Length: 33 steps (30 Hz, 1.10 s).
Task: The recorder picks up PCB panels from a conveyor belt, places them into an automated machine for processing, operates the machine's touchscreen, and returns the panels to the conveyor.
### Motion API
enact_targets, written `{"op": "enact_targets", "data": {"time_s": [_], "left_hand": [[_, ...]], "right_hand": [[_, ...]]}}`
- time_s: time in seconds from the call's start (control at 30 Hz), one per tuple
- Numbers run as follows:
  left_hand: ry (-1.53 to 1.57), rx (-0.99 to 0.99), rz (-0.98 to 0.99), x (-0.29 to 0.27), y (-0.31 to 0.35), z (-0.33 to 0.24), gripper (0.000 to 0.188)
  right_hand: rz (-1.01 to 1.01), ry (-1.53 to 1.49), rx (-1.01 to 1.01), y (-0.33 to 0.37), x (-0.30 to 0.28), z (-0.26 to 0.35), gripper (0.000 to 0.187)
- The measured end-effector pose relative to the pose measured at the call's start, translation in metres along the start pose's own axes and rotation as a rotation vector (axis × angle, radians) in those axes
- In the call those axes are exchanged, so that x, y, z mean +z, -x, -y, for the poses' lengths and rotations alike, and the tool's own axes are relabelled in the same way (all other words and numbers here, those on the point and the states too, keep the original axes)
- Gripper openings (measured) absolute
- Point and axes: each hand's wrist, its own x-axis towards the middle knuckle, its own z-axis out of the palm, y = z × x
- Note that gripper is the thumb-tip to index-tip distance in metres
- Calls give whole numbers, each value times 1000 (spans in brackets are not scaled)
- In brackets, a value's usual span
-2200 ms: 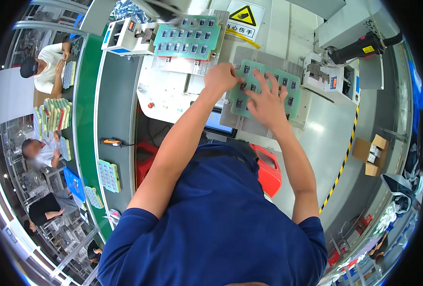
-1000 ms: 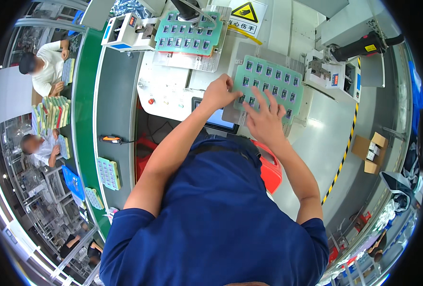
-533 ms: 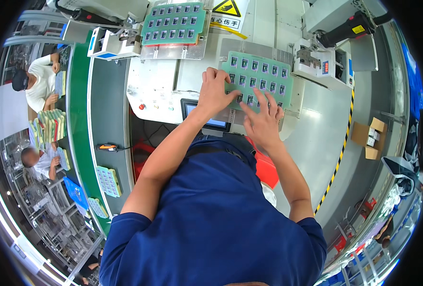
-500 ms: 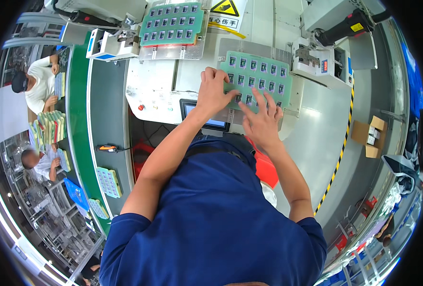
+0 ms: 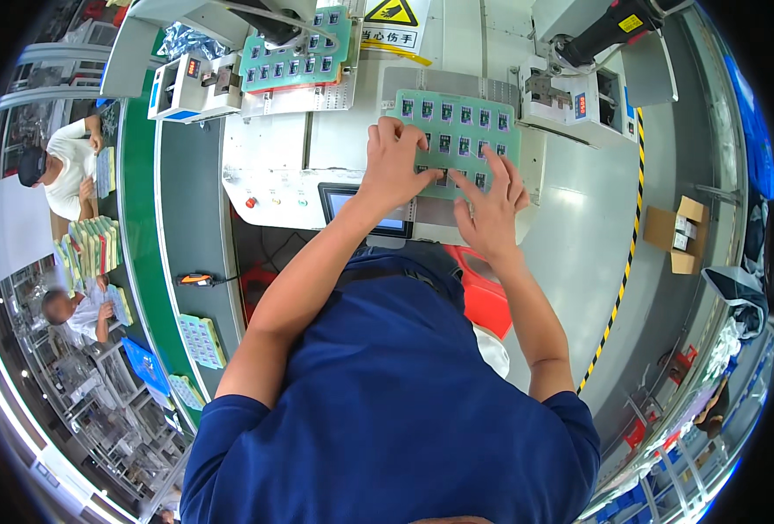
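Note:
A green tray (image 5: pixel 483 131) with rows of small dark circuit boards lies on a metal plate on the white machine bench. My left hand (image 5: pixel 394 166) rests at the tray's left edge, fingers bent and apart, its thumb reaching toward a board in the nearest row. From the right, my right hand (image 5: pixel 495 208) lies over the tray's near right part with spread fingers. Its index fingertip is close to the left thumb, at a small circuit board (image 5: pixel 442 177) partly hidden by the fingers. I cannot make out anything held.
A second green tray (image 5: pixel 291 68) sits far left beneath a black tool head (image 5: pixel 273 24). Another black tool (image 5: pixel 609 33) hangs at the far right, near a white feeder box (image 5: pixel 574 100). A screen (image 5: pixel 365 210) is by my left forearm. Two people work beyond the green conveyor (image 5: pixel 142 183).
The left machine's black tool has swung right, over the second tray. My right hand has shifted slightly across the tray, its index finger nearer the left thumb. The view has shifted a little.

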Motion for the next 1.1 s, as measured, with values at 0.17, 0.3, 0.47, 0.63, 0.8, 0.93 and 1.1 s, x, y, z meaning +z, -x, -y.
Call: {"op": "enact_targets", "data": {"time_s": [0.17, 0.3, 0.47, 0.63, 0.8, 0.93, 1.1], "left_hand": [[-64, -16, -14, 12, -9, 3, 46], [-65, -17, -20, 17, -10, 7, 45], [-58, -1, -23, 21, -9, 11, 45], [-81, -72, 19, 21, -8, 13, 45], [-80, -101, 34, 21, -8, 14, 46], [-85, -153, 65, 22, -10, 13, 47], [-111, -118, 58, 20, -11, 12, 47]], "right_hand": [[37, -5, -38, -4, -3, -2, 36], [20, 87, -99, -3, -3, 0, 37], [-14, 129, -168, -1, 3, -2, 38], [10, 114, -85, -3, 2, -2, 32], [9, 148, -113, 1, 3, 0, 29], [-30, 307, -204, 9, 8, -1, 30], [-4, 230, -176, 13, 1, -3, 33]]}}
